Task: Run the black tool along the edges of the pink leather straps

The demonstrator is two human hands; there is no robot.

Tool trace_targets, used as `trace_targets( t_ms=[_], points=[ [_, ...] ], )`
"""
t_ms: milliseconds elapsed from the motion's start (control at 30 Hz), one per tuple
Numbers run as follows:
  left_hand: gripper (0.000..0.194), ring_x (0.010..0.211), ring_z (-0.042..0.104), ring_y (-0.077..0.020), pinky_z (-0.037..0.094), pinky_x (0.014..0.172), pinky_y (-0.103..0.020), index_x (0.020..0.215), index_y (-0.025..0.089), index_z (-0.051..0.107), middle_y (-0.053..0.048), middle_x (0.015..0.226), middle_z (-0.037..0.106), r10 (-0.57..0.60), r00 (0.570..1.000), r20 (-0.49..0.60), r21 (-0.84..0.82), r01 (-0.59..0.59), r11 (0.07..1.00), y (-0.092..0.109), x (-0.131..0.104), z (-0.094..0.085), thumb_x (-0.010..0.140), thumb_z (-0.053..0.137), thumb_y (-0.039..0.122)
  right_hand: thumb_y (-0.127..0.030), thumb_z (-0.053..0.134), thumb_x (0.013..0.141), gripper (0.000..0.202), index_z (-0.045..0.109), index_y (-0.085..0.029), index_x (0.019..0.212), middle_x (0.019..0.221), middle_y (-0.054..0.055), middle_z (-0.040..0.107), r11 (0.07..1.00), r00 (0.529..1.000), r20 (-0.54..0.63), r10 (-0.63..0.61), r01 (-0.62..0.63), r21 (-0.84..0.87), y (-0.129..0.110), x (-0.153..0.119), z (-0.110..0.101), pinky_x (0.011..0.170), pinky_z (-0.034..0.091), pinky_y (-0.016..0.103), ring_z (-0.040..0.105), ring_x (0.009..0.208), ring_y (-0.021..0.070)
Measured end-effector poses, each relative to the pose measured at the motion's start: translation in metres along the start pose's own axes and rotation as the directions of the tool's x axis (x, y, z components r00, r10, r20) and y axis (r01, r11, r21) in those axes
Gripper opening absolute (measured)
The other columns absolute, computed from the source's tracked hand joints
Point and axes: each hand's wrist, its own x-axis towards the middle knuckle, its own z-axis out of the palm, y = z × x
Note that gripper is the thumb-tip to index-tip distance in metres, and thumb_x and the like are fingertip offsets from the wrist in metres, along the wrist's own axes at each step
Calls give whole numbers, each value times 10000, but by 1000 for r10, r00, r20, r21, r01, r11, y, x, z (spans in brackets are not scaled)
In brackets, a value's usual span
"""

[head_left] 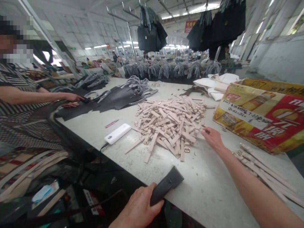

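Item, far left: a co-worker's hand (72, 97) rested on black cut leather pieces (104, 103) spread over the far left part of the worktop (209, 186), with grey strap bundles (140, 85) beyond them. Item, left of centre: a thin pink pen (111, 123) and a white power bank (117, 133), its cable running off the worktop's near edge. Item, near edge: the left hand (139, 209), fingers (155, 207) closed around the lower end of a dark flat-headed tool (166, 185), whose broad head lay on the worktop, pointing towards the heap. Item, centre: a loose heap of beige straps (169, 123), several with small metal buckles, stray pieces fanned out towards the near edge. Item, right of centre: the right hand (213, 138), palm down, fingers (206, 130) at the heap's right edge and touching the outermost straps; whether they gripped one could not be told. Item, right: a separate row of longer beige straps (263, 172) lying just beyond the right forearm, well apart from the heap. Item, far right: a red and yellow printed carton (263, 114), with white cloth (218, 83) behind it.
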Motion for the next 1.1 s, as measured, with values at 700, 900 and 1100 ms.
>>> trace_targets(
  t_ms=[700,900,1100],
  points=[
    [309,831,592,-219,433,730,-306,962,247,561,-29,828,613,120,987,110,226,-142,964,18,-3,-17,821,450,499,-257,560,841,138,669,-225,918,846,57,583,980,883,430,-189,194,33,-8,-145,-4,715,421,326,522,809,195],
    [247,796,614,-210,437,704,-288,936,237,561,-28,803,627,185,969,161,285,-226,932,31,3,-18,829,441,425,-279,573,838,173,670,-238,974,863,54,582,982,857,484,-179,185,35,-9,-146,-4,711,416,310,528,806,186],
    [268,786,624,-226,431,683,-292,911,223,589,-43,800,646,215,956,199,330,-272,904,50,14,-26,815,439,422,-285,582,832,149,686,-237,927,824,39,578,984,854,490,-176,156,82,-9,-144,-2,672,405,282,530,765,168]
  ],
)
